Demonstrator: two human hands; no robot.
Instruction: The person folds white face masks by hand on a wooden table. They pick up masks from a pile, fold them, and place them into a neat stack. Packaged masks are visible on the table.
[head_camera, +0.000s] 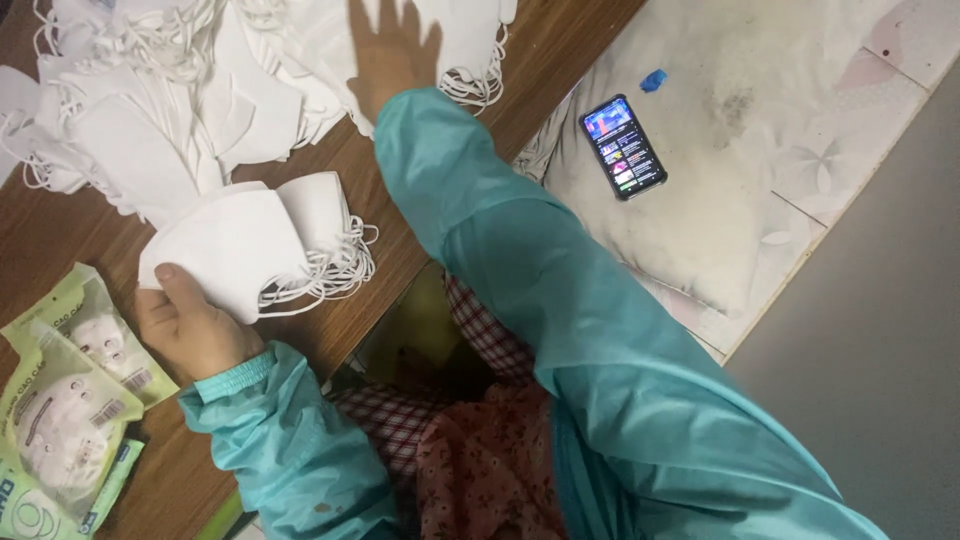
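- Left hand (190, 325) pinches a stack of white folded fabric face masks (255, 245), thumb on top, on the brown wooden table (60, 225).
- Right hand (392, 55) lies spread flat on the loose white mask pile (180, 80) beyond the stack, gripping nothing.

Illumination is even, moderately bright indoor light. The pile of white folded fabric face masks (180, 90) is overexposed, with fold detail lost. Nearest that pile, the right hand (393, 55) is motion-blurred. Right of the pile, the black smartphone's (622, 147) lit screen remains sharp. Shadows are soft.
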